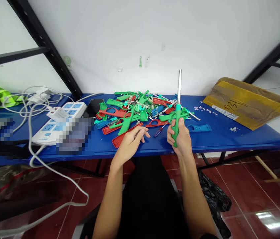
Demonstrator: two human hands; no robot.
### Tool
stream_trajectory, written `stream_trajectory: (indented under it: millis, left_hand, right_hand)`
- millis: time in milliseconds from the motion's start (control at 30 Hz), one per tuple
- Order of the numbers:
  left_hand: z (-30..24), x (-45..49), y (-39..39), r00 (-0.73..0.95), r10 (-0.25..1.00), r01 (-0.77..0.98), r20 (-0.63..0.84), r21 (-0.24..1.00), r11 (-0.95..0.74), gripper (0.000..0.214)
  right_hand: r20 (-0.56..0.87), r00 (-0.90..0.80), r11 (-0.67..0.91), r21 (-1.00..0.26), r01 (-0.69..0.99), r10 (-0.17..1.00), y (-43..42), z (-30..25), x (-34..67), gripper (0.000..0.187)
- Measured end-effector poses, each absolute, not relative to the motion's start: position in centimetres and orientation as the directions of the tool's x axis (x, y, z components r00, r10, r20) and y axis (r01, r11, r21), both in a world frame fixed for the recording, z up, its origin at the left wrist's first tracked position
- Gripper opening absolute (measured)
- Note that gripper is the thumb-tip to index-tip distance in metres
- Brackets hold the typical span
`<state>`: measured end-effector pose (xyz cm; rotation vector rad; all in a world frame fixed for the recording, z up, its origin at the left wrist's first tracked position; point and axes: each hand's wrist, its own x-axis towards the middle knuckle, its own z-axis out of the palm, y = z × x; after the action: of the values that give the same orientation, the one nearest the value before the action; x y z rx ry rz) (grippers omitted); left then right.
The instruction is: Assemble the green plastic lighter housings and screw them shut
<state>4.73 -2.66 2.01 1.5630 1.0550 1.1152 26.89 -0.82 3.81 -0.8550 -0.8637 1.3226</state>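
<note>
1. The right hand (183, 141) has its fingers wrapped around the green body of a lighter (178, 108), held nearly upright above the front of the blue bench (216, 142), metal tube pointing up.
2. The left hand (130, 142) is just beside a red shell (117, 142) near the bench's front edge; its fingers are loosely curled and released, with nothing visible in them.
3. Progress, as I judge it: the lighter has tube, collar and body joined, so this one looks largely put together, though the gripping fingers hide too much to tell whether its casing is fully closed.
4. Much appears left: behind the hands lies a tangled pile (143, 115) of green, red and blue shells, thin wires and metal tubes, many of them loose. A blue shell (199, 128) lies to the right of the pile, and a screwdriver (158, 133) with a purple handle lies between the hands.
5. Writing: the cardboard box (254, 114), covered in yellow tape, carries handwritten dark figures ending in a 3. Its white sticker (225, 112) has print too small to read. No brand is legible on the lighter or on the white power strip (47, 127).
</note>
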Motion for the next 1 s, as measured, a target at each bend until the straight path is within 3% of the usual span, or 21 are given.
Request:
stream_trajectory:
  millis: [333, 633, 833, 1000]
  left_hand:
    - [1.89, 4.77, -2.56, 0.219, 0.957, 0.138, 0.192, 0.964, -0.225, 0.039]
    - [1.72, 4.58, -2.45, 0.23, 0.951, 0.133, 0.207, 0.961, -0.241, 0.031]
    - [1.59, 4.64, -2.33, 0.231, 0.951, 0.116, 0.208, 0.964, -0.239, 0.028]
    - [1.56, 4.7, -2.32, 0.241, 0.947, 0.13, 0.213, 0.96, -0.249, 0.028]
  right_hand:
    - [0.048, -0.012, 0.04, -0.92, -0.39, 0.999, -1.23, 3.94, 26.55, 0.063]
    - [0.063, 0.11, 0.106, -0.889, -0.445, 0.992, -1.22, 3.85, 26.62, 0.06]
    - [0.091, -0.015, 0.074, -0.891, -0.448, 0.996, -1.52, 3.89, 27.03, 0.058]
    - [0.185, 0.057, 0.19, -0.861, -0.471, 0.981, -1.05, 3.63, 26.88, 0.052]
